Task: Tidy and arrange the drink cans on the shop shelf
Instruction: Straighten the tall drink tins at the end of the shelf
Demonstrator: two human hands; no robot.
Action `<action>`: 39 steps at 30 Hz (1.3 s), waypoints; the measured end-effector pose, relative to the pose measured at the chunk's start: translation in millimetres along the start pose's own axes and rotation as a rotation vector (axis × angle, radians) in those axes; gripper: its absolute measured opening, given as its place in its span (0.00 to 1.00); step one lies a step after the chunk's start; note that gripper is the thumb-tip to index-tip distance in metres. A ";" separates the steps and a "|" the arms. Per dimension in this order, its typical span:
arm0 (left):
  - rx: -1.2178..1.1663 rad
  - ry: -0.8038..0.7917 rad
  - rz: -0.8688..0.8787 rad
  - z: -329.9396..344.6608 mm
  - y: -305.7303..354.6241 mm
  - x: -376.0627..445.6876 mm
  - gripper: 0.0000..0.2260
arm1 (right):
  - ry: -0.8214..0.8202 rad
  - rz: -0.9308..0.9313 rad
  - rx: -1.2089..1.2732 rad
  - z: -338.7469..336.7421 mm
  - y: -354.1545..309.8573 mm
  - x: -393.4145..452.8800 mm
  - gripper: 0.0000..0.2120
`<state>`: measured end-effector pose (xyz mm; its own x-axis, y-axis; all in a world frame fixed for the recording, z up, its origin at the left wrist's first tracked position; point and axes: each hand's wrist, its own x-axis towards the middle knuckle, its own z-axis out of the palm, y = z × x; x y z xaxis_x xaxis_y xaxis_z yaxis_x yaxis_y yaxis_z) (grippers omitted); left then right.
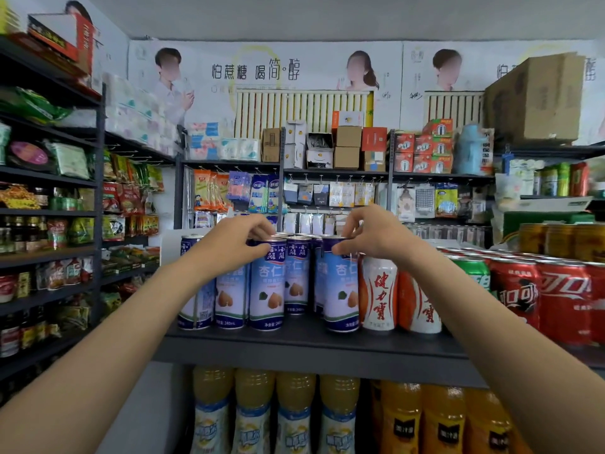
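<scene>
Blue-and-white almond drink cans stand upright in a tight cluster on the dark shelf, around the centre of the head view. From seven o'clock the left hand reaches in and its curled fingers pinch the rim of a front-row can. From five o'clock the right hand does likewise, thumb and fingers gripping the top of the rightmost blue can. Just beside that can, toward three o'clock, stand white-and-orange cans, then a green can and red cola cans. Below, at six o'clock, yellow juice bottles and orange ones fill the lower shelf.
</scene>
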<state>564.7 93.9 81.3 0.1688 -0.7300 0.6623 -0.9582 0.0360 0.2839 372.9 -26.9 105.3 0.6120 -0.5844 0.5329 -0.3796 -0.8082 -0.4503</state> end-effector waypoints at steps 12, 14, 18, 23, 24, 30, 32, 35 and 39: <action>0.010 0.021 0.011 3.2 -5.6 3.1 0.05 | 0.005 0.013 -0.077 13.2 10.5 7.1 0.14; 0.011 0.020 0.007 4.3 -6.7 4.8 0.05 | -0.029 -0.014 -0.140 7.9 6.6 8.2 0.11; -0.013 -0.018 -0.008 0.4 -6.0 9.3 0.05 | -0.002 -0.082 -0.167 -3.9 -1.3 11.5 0.09; -0.007 -0.075 0.022 -1.6 1.1 14.0 0.04 | -0.041 -0.078 -0.153 0.4 0.9 8.7 0.04; -0.011 -0.070 0.029 0.4 2.5 14.5 0.04 | -0.011 -0.086 -0.135 2.8 1.8 8.7 0.04; -0.083 -0.073 0.047 21.7 16.1 22.7 0.04 | 0.056 -0.111 -0.174 15.4 -0.1 8.9 0.05; -0.087 -0.069 0.040 26.7 21.3 26.3 0.04 | 0.084 -0.124 -0.221 17.5 0.2 8.8 0.05; -0.103 -0.058 0.051 30.8 22.2 27.2 0.05 | 0.115 -0.138 -0.251 20.2 1.9 7.8 0.06; -0.134 0.005 0.128 22.1 12.5 21.0 0.07 | 0.172 -0.174 -0.269 22.0 -0.4 5.3 0.06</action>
<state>551.2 63.9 83.5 0.0486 -0.7102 0.7024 -0.9325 0.2197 0.2866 391.5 -28.0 92.6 0.5662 -0.4218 0.7082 -0.4632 -0.8735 -0.1500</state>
